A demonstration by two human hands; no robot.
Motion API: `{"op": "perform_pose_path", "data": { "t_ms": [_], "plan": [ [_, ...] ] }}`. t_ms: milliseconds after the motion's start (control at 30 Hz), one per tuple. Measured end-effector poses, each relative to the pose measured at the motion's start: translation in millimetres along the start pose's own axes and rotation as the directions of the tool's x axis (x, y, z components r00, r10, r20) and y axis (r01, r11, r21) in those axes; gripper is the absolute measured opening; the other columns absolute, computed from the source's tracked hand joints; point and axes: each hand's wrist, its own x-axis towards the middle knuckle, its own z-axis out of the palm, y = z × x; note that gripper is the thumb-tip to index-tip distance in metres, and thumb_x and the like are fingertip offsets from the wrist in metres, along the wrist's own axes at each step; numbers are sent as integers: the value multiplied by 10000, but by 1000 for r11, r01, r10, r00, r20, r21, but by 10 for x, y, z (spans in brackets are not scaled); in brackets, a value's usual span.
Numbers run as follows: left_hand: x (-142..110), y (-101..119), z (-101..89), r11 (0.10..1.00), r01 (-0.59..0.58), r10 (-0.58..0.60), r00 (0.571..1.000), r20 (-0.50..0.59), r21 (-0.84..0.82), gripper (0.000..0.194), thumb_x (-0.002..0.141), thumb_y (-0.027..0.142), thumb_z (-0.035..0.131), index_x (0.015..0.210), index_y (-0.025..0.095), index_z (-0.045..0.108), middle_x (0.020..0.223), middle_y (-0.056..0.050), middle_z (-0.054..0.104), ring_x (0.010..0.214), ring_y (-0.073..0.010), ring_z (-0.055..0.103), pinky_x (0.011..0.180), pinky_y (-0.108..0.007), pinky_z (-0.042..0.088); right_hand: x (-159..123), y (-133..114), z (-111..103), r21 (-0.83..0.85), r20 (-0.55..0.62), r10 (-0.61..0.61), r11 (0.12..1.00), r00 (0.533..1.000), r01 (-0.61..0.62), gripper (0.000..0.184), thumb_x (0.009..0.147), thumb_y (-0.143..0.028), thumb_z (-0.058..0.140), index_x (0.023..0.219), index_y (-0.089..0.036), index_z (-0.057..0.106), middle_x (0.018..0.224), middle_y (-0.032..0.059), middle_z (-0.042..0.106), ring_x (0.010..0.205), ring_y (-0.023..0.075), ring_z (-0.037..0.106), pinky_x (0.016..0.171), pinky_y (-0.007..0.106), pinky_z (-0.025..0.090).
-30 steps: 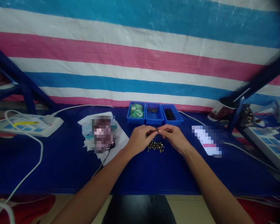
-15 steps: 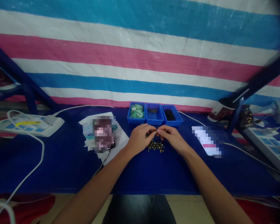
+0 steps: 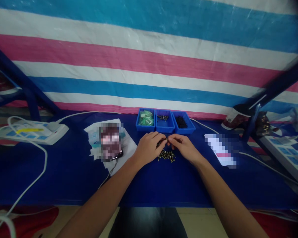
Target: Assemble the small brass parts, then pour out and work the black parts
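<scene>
My left hand (image 3: 150, 147) is closed, with several small dark and brass screws (image 3: 159, 143) showing in the curl of its fingers. Its thumb and forefinger meet the fingertips of my right hand (image 3: 182, 145), which is closed in a pinch. Between the fingertips sits a tiny metal piece that looks like one of the screws; its detail is too small to see. Right below the hands, a loose pile of brass-coloured screws (image 3: 167, 156) lies on the blue table (image 3: 164, 185).
Behind my hands stand three joined blue bins: one with green packets (image 3: 146, 118), one with a few screws (image 3: 162, 117), one with black parts (image 3: 180, 122). A phone on papers (image 3: 130, 148) lies left, a blurred bright phone (image 3: 220, 150) right. Power strips (image 3: 49, 137) and cables flank both sides.
Both hands stay together over the pile, with only slight finger movement at the pinched piece. The bins and pile look the same.
</scene>
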Motion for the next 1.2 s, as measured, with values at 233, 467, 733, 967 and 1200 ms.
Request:
{"op": "perform_pose_path", "data": {
  "t_ms": [233,467,733,967,1200],
  "plan": [
    [11,22,-28,985,167,-165,985,-54,33,263,1001,359,390,1008,206,604,964,-44,662,919,-202,607,816,-351,450,1,-1,28,-66,-34,80,994,996,-82,474,922,-546,478,606,-194,508,551,-23,486,546,128,444,581,287,350],
    [18,-87,-4,939,343,-338,928,-155,0,212,984,338,432,1040,224,602,949,-41,680,880,-214,633,741,-339,458,34,79,13,89,-316,68,995,946,-42,709,758,-513,709,1317,-262,352,742,-68,572,516,121,500,526,262,386],
    [-14,-145,79,955,281,-278,960,-46,93,221,937,226,481,1103,236,627,1039,-55,657,958,-240,592,838,-386,462,25,188,-9,-600,-157,-122,800,980,4,216,895,-285,556,1068,-225,671,841,29,646,743,180,579,716,320,432],
    [-27,-158,138,961,227,-239,969,68,157,299,916,201,482,1145,272,662,1131,-55,647,994,-254,569,839,-395,460,112,262,40,-720,-16,-195,683,981,124,381,945,-169,458,1272,-258,631,1041,78,625,990,209,591,886,325,446],
    [-33,-154,147,962,235,-246,967,64,140,273,935,254,479,1127,273,672,1120,-56,654,996,-258,577,827,-399,463,106,255,35,-727,3,-204,672,979,142,307,950,-208,496,1186,-257,686,1034,67,625,940,188,614,861,299,461]
  ]
}}
